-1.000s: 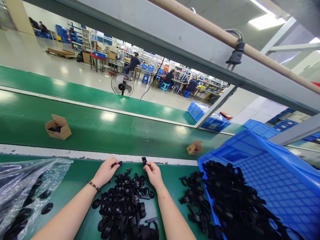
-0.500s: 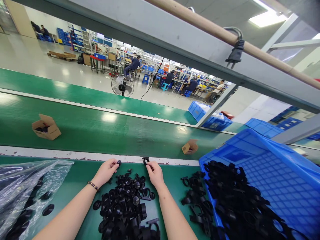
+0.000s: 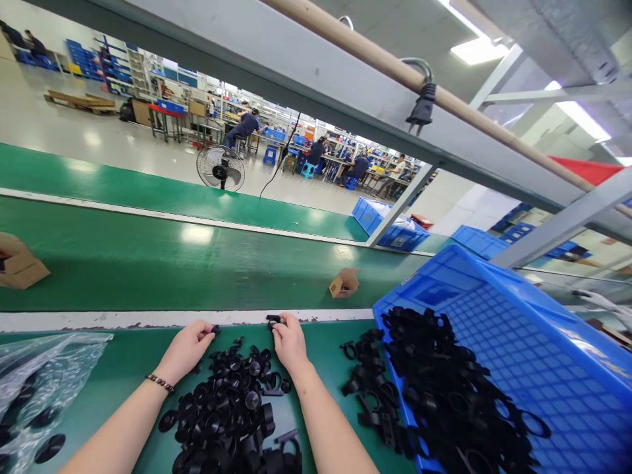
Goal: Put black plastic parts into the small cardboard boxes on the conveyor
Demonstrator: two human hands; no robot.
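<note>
My left hand [image 3: 190,345] pinches a small round black cap [image 3: 216,330] between thumb and fingertips, above the far end of a pile. My right hand [image 3: 289,342] holds a black plastic ring clip [image 3: 273,320] with a flat tab on top, near the belt's white edge strip. The two parts are apart. Between my forearms lies a heap of black caps and rings [image 3: 232,395] on the green worktop. More black ring clips [image 3: 372,388] are strewn to the right of my right forearm.
A large blue crate [image 3: 494,276] of black clips leans at the right. Plastic bags [image 3: 64,368] with black discs lie left. Small cartons [image 3: 344,283] stand on the green belt [image 3: 247,263]. A gloved hand [image 3: 600,303] of another person shows far right; a fan [image 3: 220,168] stands beyond.
The camera has turned right, so most things appear further left. The ring clip in my right hand is turned, its opening less visible. The other person's gloved hand has come into view.
</note>
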